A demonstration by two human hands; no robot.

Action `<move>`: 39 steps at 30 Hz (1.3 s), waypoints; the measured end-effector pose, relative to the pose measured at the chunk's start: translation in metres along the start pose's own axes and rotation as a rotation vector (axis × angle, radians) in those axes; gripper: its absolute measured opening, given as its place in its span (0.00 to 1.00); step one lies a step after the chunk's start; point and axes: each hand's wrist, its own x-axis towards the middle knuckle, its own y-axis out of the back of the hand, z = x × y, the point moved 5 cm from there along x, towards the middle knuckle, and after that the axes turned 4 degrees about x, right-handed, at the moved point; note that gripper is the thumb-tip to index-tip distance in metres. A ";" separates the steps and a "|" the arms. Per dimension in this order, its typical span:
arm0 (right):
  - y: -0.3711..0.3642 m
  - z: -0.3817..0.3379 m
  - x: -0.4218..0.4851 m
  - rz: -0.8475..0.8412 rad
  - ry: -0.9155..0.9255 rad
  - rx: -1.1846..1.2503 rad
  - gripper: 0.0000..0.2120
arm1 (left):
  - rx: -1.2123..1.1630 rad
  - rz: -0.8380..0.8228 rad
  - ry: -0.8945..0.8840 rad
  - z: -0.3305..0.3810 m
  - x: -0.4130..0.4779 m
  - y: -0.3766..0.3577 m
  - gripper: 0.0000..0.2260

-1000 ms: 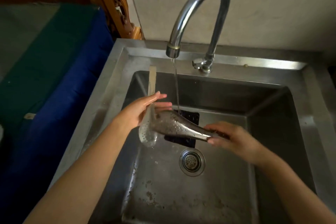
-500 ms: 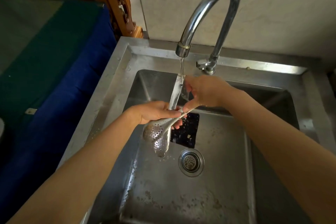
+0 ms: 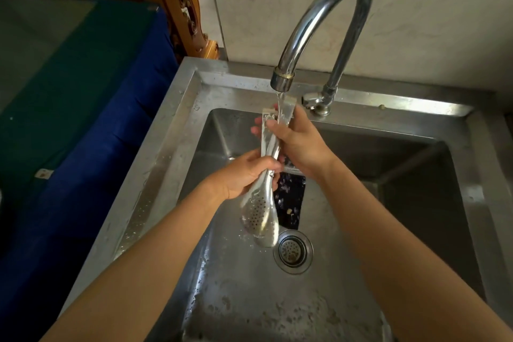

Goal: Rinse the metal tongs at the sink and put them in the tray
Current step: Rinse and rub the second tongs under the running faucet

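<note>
Shiny perforated metal tongs [image 3: 261,209] hang near-vertical over the stainless steel sink [image 3: 388,110], hinge end up in the curved chrome faucet [image 3: 327,16] stream near the back edge, left hand [image 3: 241,175] gripping mid-shaft, right hand [image 3: 298,144] wrapped round the upper end, tray not visible.

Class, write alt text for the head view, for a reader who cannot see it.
Two hands hold metal tongs under a running tap over a steel sink. The right hand grips the upper end in the stream; the left hand grips lower, perforated heads pointing down toward the drain.
</note>
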 end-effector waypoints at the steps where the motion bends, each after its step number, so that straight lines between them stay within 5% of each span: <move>1: -0.004 0.001 0.002 0.007 0.018 0.063 0.13 | 0.011 0.042 -0.013 0.001 0.000 0.000 0.02; 3: -0.006 0.002 0.003 0.051 0.049 0.058 0.10 | 0.065 0.088 -0.037 0.003 -0.002 -0.002 0.03; 6: -0.003 0.003 0.003 0.195 0.150 -0.256 0.13 | 0.170 0.026 -0.029 0.009 -0.007 -0.007 0.03; 8: -0.003 0.004 0.002 0.241 0.229 -0.393 0.15 | 0.184 0.095 -0.024 0.014 -0.013 0.004 0.11; 11: -0.003 0.006 -0.001 0.215 0.268 -0.442 0.13 | 0.080 0.382 -0.103 0.034 -0.024 0.030 0.16; 17: -0.007 0.006 -0.007 0.139 0.313 -0.566 0.08 | 0.194 0.553 -0.113 0.063 -0.011 0.017 0.03; 20: -0.005 0.006 -0.011 0.103 0.302 -0.656 0.09 | 0.140 0.586 -0.127 0.067 -0.010 0.012 0.09; 25: 0.001 0.008 -0.017 0.095 0.262 -0.789 0.11 | -0.155 0.452 -0.106 0.062 -0.011 0.004 0.07; 30: 0.005 -0.001 -0.021 0.090 0.317 -0.808 0.17 | -0.117 0.325 -0.171 0.070 -0.008 -0.002 0.10; 39: 0.009 0.001 -0.027 0.151 0.311 -0.626 0.19 | -0.221 0.394 -0.289 0.089 -0.011 -0.005 0.09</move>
